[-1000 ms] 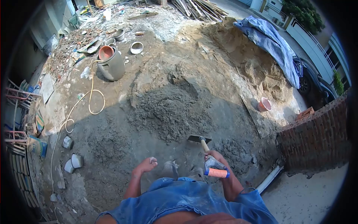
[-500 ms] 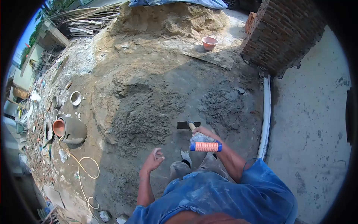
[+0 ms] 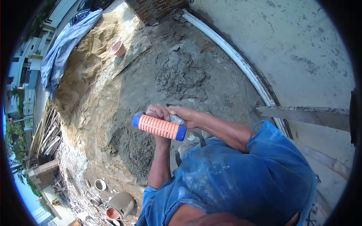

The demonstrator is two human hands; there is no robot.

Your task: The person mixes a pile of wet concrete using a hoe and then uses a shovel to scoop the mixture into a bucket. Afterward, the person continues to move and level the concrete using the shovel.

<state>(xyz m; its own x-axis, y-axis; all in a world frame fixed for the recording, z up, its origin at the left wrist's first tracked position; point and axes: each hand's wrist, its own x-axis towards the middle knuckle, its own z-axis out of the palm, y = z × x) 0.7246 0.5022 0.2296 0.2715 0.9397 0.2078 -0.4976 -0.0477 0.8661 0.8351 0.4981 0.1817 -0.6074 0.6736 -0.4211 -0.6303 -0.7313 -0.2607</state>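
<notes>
A shovel with an orange ribbed grip (image 3: 158,127) and blue ends is held in front of my body, the grip tilted down to the right. My left hand (image 3: 160,112) is closed on the shovel just beyond the grip; its palm is hidden behind it. My right hand (image 3: 184,114) is closed on it too, close against the left. Both hands and the grip hide most of the shaft, and I cannot make out the blade clearly. Wet grey mortar lies in one heap (image 3: 181,77) ahead and another heap (image 3: 135,150) to the left.
A pale pipe (image 3: 230,51) runs along the concrete slab (image 3: 301,45) on the right. An orange bucket (image 3: 118,48) stands by the sand pile (image 3: 94,49), with a blue tarp (image 3: 69,45) behind. A large grey container (image 3: 121,205) is at lower left. A plank (image 3: 301,113) juts in from the right.
The view has turned right. My left hand, free and half-curled before, has come onto the shovel beside my right hand. The shovel's grip has moved left in view and tilted.
</notes>
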